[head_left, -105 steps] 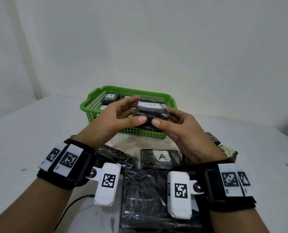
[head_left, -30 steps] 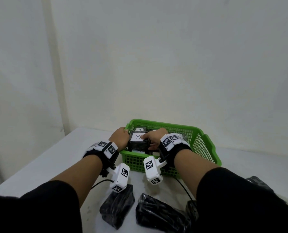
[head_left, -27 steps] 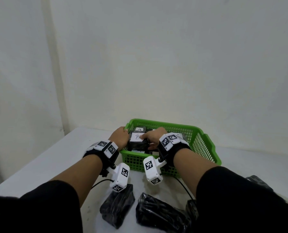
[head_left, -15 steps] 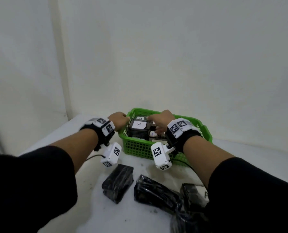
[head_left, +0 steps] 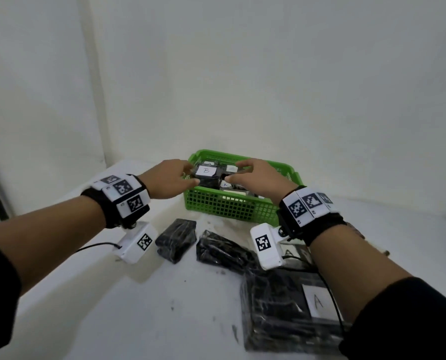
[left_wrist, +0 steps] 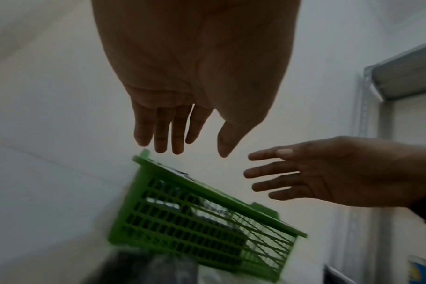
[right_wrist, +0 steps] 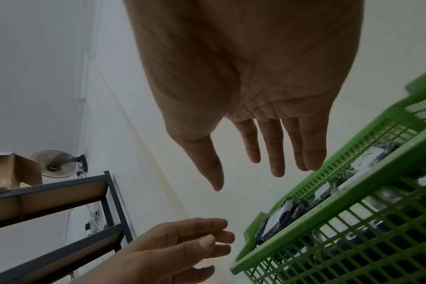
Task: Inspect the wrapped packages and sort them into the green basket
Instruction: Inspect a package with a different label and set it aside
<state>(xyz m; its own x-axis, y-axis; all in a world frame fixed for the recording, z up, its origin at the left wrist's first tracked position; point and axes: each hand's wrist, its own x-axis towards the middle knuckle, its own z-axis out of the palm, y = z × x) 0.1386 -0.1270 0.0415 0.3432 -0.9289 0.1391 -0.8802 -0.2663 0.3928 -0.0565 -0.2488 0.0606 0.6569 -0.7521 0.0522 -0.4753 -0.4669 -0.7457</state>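
The green basket [head_left: 232, 206] stands at the back of the white table and holds several black wrapped packages with white labels. On top at its left end lies a package labelled B [head_left: 205, 174]. My left hand [head_left: 188, 175] hovers at that package's left side and my right hand [head_left: 236, 172] at its right side. The left wrist view shows my left hand [left_wrist: 195, 151] with straight, spread fingers and nothing in it, above the basket [left_wrist: 207, 211]. The right wrist view shows my right hand [right_wrist: 246, 180] just as empty, over the basket's rim [right_wrist: 328, 217].
Loose black packages lie on the table in front of the basket: a small one [head_left: 176, 240], a crumpled one [head_left: 224, 252] and a large one labelled A [head_left: 289, 310] near my right forearm. A metal shelf [right_wrist: 61, 201] stands at the room's side.
Both hands have let go of the B package, which now lies in the basket. The fingers have opened and drawn slightly apart, and the head view has tilted down.
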